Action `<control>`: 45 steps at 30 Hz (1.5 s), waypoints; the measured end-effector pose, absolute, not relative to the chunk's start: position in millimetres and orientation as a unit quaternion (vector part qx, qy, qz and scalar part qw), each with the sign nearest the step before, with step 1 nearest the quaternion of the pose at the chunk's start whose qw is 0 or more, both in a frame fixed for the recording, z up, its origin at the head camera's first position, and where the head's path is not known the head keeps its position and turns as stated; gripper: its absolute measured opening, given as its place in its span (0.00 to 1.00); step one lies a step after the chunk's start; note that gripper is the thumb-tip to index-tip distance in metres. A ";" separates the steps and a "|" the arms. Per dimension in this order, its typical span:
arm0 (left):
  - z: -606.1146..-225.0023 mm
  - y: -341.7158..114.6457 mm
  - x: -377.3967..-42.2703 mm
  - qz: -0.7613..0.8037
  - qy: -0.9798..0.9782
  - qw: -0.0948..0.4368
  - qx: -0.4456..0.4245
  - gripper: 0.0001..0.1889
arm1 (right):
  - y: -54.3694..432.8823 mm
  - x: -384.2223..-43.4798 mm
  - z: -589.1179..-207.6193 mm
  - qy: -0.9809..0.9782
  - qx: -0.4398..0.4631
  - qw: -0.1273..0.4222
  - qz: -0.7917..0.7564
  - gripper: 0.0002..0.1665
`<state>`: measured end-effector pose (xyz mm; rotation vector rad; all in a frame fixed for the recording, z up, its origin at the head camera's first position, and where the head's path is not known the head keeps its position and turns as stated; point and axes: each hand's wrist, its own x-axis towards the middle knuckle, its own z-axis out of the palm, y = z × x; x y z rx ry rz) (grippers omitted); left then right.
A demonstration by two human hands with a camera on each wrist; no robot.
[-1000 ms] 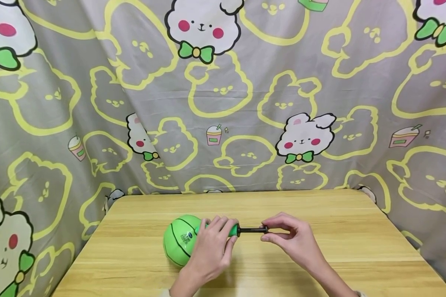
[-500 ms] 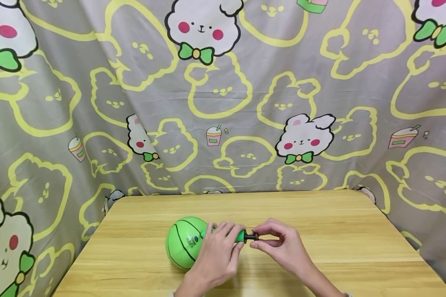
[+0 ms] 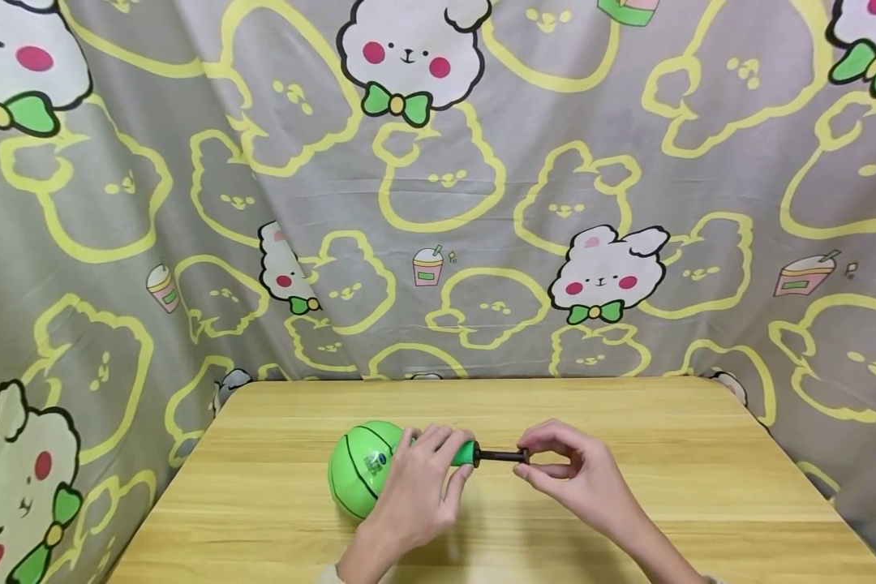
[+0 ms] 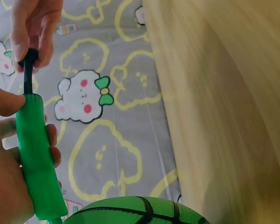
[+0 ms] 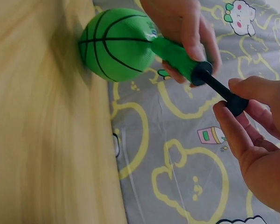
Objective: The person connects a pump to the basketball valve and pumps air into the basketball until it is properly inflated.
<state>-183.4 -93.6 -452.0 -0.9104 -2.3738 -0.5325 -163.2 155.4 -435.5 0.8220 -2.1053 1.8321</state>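
A: Main thing?
B: Pump (image 5: 175,55). Green barrel (image 4: 35,149), slightly ribbed near the top, black collar (image 5: 201,73), thin black rod (image 3: 500,456) sticking out, round black knob (image 5: 236,105) on its end.
A: Where?
B: Over the table (image 3: 628,422), about level in the head view, narrow end up against the ball (image 3: 358,470).
A: Ball looks?
B: Round, bright green, shiny, black seam lines, small dark print with a blue spot close to the pump. Resting on the table? Can't tell.
A: Hands?
B: Left hand (image 3: 418,491) wraps the barrel. Right hand (image 3: 584,478) pinches the knob, thumb against fingers.
A: Behind?
B: Grey curtain (image 3: 474,235), yellow outlines, white bunnies.
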 end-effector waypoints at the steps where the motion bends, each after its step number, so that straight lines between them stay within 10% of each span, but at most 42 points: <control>1: -451.5 -94.4 -184.0 -0.197 -0.881 0.270 -0.336 0.15 | 157.5 -163.5 -434.8 -0.720 0.280 0.116 0.625 0.17; 45: -452.6 -85.8 -177.6 -0.185 -0.879 0.290 -0.331 0.14 | 154.9 -163.9 -439.5 -0.703 0.267 0.143 0.643 0.18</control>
